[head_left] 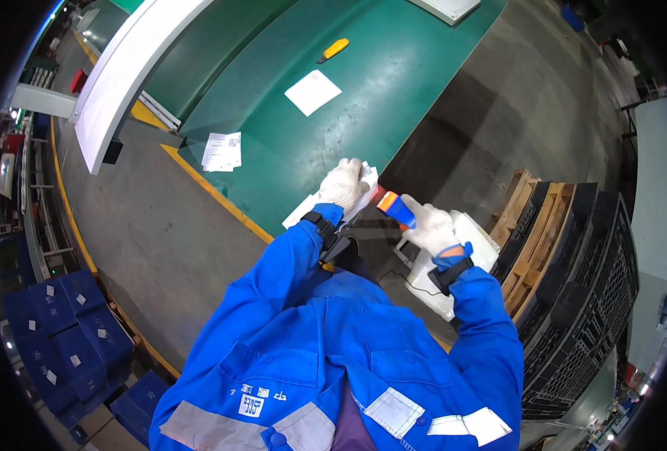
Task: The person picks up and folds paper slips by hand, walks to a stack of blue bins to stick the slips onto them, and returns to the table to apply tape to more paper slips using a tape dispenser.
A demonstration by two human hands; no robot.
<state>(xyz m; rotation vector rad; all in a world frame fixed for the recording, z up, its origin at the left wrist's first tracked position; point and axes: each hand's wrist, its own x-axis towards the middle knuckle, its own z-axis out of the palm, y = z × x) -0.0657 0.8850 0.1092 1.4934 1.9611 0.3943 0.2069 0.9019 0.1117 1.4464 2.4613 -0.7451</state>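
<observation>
My left hand [341, 186], in a white knit glove, is closed around a crumpled white paper [369, 179] at the near edge of the green table. Another white sheet [300, 211] lies under that wrist. My right hand [430, 226], also gloved, grips a blue and orange hand tool [398, 209] of a kind I cannot make out. Its orange end points at the paper in my left hand, by a small reddish part. Whether they touch is not clear.
On the green table [258, 113] lie a white sheet [312, 92], a stack of printed labels [221, 152] and a yellow utility knife [335, 49]. A white device [433, 289] with a cable stands below my right hand. Pallets [551, 248] are stacked right, blue boxes [70, 338] left.
</observation>
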